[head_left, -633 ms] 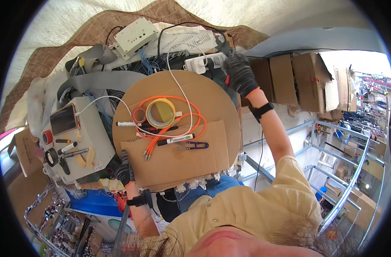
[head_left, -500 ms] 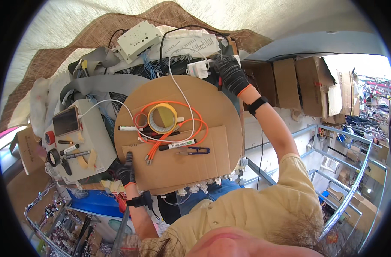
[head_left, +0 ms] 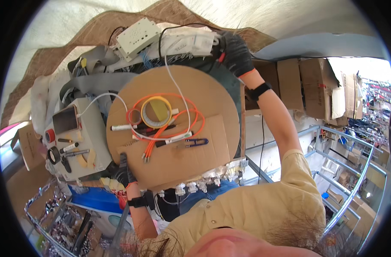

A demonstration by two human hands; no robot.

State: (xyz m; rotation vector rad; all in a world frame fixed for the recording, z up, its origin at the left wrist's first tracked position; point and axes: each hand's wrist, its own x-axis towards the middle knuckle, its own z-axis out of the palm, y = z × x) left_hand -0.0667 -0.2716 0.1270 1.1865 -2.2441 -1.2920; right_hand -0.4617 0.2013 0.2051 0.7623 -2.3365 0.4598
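Your left grip (head_left: 124,173) is clamped on the cardboard (head_left: 191,165) at its near-left edge; your right grip (head_left: 235,53) is closed round a red-handled tool (head_left: 221,57) near the far-right corner of the counter (head_left: 229,81).

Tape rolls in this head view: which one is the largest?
The yellow roll lying on the round cardboard; the two red rolls and the black roll are all visibly smaller.
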